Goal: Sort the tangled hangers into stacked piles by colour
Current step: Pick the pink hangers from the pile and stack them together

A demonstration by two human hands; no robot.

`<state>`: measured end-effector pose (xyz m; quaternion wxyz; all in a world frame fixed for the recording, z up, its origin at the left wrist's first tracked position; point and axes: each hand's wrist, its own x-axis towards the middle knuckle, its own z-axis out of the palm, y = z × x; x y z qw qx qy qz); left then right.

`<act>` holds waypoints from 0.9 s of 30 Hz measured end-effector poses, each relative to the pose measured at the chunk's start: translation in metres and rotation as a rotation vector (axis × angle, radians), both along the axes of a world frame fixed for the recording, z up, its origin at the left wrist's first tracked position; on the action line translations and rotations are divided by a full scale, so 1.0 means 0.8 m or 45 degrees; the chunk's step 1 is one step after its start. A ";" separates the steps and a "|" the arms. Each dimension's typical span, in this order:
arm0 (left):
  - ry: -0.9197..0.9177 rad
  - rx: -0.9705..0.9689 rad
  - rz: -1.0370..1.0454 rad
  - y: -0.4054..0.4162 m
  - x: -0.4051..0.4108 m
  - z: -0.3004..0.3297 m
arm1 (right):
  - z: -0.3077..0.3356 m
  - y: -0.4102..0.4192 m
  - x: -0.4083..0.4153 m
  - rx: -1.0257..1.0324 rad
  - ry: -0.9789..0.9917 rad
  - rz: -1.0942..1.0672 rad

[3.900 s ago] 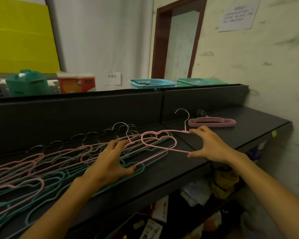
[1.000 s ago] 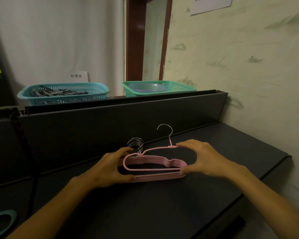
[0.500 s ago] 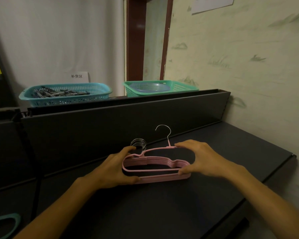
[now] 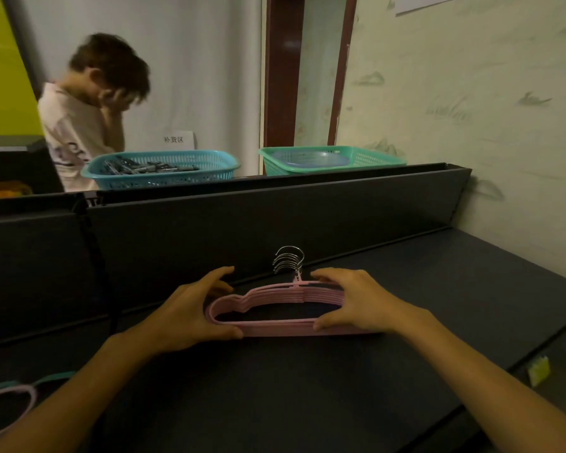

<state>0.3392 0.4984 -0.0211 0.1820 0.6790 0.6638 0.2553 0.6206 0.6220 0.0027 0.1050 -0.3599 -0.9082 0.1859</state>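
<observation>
Since the earlier frame, the pink hanger whose hook stood apart to the right has dropped onto the pink pile (image 4: 276,310), and its hook now lines up with the other metal hooks (image 4: 290,261) at the centre of the frame. Someone has also come into the upper left, behind the blue basket (image 4: 160,170).

I hold the pile from both ends to square it up. My left hand (image 4: 190,313) curls round the left end, thumb on the near bar and fingers behind. My right hand (image 4: 353,302) grips the right end the same way, fingers over the top edge near the hooks. The pile lies flat on the dark shelf (image 4: 340,387), close to its back wall, so the hooks can nest together.

At the lower left edge, a pink and a teal hanger (image 4: 10,392) wait unsorted.
</observation>
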 end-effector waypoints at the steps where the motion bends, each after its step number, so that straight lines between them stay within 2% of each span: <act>1: 0.004 0.011 0.005 -0.004 -0.003 0.001 | -0.002 0.000 -0.007 -0.018 0.006 0.010; 11: 0.048 0.097 0.029 -0.012 -0.004 -0.003 | -0.008 -0.001 -0.011 -0.077 0.035 -0.019; 27: 0.055 0.058 0.044 -0.008 -0.005 -0.007 | -0.010 -0.007 -0.012 -0.077 -0.041 -0.055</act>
